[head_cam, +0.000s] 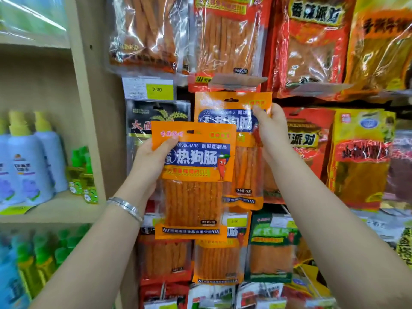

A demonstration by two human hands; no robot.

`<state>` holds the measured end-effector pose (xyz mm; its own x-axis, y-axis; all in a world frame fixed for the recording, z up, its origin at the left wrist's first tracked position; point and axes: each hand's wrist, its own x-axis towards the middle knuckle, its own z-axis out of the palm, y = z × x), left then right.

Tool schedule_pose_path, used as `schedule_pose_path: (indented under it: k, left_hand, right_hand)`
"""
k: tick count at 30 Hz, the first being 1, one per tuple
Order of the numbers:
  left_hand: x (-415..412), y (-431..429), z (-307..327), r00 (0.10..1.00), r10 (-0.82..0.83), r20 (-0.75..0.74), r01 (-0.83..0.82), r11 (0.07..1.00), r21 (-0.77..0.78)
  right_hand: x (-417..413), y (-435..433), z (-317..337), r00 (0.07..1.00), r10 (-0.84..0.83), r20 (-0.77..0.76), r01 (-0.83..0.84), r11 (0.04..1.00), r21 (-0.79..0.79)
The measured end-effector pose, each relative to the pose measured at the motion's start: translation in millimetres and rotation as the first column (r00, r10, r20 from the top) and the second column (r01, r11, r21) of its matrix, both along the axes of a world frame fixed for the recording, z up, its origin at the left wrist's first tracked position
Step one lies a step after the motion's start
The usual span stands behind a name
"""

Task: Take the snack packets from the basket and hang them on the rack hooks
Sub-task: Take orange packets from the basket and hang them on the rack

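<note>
Orange front packet (194, 181), at frame centre, is pinched at its upper left corner by the left hand (148, 161), thumb on its face. A silver bracelet (124, 207) circles that wrist. The right hand (270, 128) grips the upper right edge of the rear packet (223, 103), higher and partly behind. Hung packets (312, 41) surround both. Bottles (29, 166) stand at left.

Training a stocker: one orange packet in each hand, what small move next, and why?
Probably push the raised packet in the right hand so its hang slot takes a hook: it is up by the hung packets; the left hand holds the second packet lower.
</note>
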<state>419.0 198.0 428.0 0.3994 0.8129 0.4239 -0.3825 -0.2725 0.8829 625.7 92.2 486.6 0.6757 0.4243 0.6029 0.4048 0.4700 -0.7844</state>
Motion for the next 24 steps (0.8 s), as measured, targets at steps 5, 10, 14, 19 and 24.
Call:
schedule_pose_path:
  k: [5,10,14,19,24]
  left_hand:
    - [9.0,6.1,2.9,1.000,0.016,-0.002,-0.016,1.000,-0.003]
    - [16.7,13.1,-1.1,0.999,0.035,-0.038,-0.035,0.999,0.003]
    - [17.2,16.6,-3.7,0.998,0.045,-0.050,-0.045,0.999,-0.010]
    - [16.2,17.2,-3.9,0.997,0.053,-0.051,-0.054,0.998,-0.021]
    - [14.3,13.1,-4.0,0.999,0.032,-0.043,-0.033,0.999,-0.021]
  right_hand:
    - [11.2,19.1,3.0,1.000,-0.024,-0.005,0.024,0.999,-0.023]
    - [20.2,43.0,1.0,0.971,-0.161,0.176,0.181,0.978,-0.103]
    - [21.3,62.2,2.0,0.964,-0.126,0.233,0.183,0.954,-0.238]
    - [21.1,69.0,2.6,0.983,-0.014,0.183,0.092,0.899,-0.427]
    - [15.8,53.6,-8.8,0.982,0.026,0.185,0.072,0.863,-0.500]
